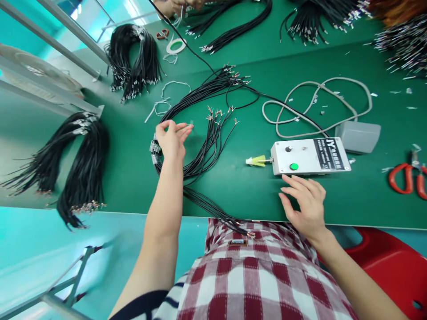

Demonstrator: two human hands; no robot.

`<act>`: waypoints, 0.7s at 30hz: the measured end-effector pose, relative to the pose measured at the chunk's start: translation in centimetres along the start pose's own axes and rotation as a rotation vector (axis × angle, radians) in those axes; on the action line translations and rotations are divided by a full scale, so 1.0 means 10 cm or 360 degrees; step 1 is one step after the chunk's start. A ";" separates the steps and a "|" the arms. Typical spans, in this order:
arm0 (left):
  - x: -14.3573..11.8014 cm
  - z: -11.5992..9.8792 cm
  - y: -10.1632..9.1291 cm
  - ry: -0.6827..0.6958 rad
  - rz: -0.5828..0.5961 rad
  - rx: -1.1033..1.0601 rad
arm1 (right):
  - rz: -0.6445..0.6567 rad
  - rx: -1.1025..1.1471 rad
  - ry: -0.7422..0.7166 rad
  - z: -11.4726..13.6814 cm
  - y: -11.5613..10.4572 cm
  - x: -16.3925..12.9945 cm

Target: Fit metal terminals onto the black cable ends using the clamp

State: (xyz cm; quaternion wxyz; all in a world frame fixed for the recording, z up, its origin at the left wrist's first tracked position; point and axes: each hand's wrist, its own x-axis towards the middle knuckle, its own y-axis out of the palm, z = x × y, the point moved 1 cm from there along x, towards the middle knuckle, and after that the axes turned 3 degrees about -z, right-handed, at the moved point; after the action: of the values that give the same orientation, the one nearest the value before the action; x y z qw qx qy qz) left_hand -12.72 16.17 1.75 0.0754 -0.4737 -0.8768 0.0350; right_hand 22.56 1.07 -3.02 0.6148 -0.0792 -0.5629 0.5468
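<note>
My left hand (173, 138) is over the curved bundle of black cables (200, 166), fingers loosely spread and nothing visible held. A small blurred speck shows just off its fingertips. Some cable ends fan out to its right with bare, splayed wires; others run down over the table's front edge to my apron (260, 266). My right hand (305, 202) is open, fingers stretched toward the front edge of a small white control box (300, 155). This box has a green button (294, 166), a black knob and a yellow-tipped spindle (256, 161) pointing left.
Tied black cable bundles (83, 160) lie at the left, with more at the back. Red-handled cutters (403, 175) rest at right. A grey cord (280, 124) loops behind the box beside a grey adapter (358, 137). Another person's hands (176, 6) show at the top.
</note>
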 end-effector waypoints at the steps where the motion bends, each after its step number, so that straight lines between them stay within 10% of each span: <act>1: -0.08 -0.04 -0.01 0.0049 0.0037 0.0025 | 0.0021 0.0031 0.0013 0.00 0.01 0.00; 3: -0.46 -0.13 -0.01 0.0161 0.0385 0.0146 | 0.0046 0.0083 0.0033 -0.01 0.02 0.00; 6: -1.28 -0.26 0.00 0.0547 0.2142 0.0721 | 0.0088 0.0133 0.0034 -0.02 0.03 0.02; 8: -1.66 -0.33 -0.07 0.0790 0.2549 0.1156 | 0.0124 0.0159 0.0025 -0.03 0.03 0.03; 14: -1.65 -0.36 -0.27 0.0937 0.2353 0.1984 | 0.0185 0.0213 0.0034 -0.04 0.05 0.02; 21: -1.26 -0.32 -0.33 0.0416 0.2176 0.1076 | 0.0189 0.0267 0.0046 -0.03 0.06 0.04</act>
State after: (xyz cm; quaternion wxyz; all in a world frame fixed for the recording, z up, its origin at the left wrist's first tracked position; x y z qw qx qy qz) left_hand -8.12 3.77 4.08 0.2804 -0.8613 -0.3150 0.2834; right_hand 22.41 1.78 -3.30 0.5937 -0.0687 -0.5006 0.6263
